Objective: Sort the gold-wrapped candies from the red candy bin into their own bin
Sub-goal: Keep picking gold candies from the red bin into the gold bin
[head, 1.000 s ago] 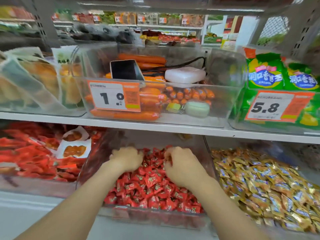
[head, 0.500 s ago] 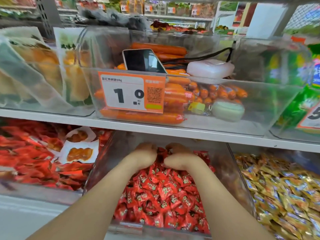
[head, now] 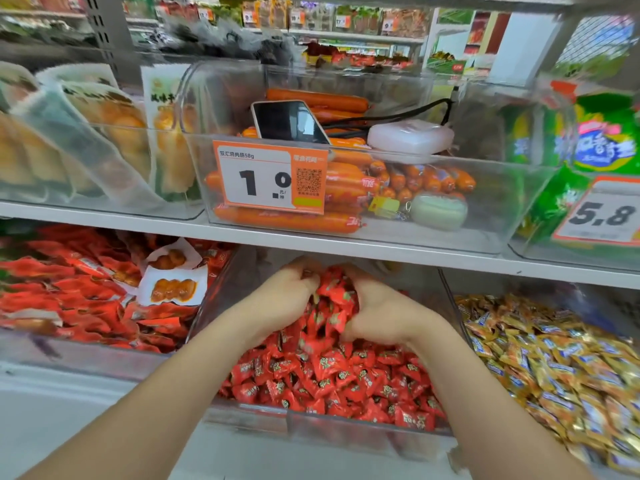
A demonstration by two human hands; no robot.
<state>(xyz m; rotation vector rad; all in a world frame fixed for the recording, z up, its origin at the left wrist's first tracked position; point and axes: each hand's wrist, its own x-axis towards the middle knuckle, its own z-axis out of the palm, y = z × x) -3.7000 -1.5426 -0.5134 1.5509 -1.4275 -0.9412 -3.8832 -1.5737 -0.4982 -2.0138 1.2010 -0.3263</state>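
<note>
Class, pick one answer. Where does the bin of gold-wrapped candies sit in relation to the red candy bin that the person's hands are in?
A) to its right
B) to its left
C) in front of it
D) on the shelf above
A: the gold-wrapped candies fill the bin right of the red candy bin, on the same shelf.

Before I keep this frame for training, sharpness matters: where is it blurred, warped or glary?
Head view: left hand and right hand are motion-smeared in the red candy bin; the shelf edge bows slightly from wide-angle distortion; the sausage bin wall shows pale reflections; the gold candies blur toward the lower right.
</note>
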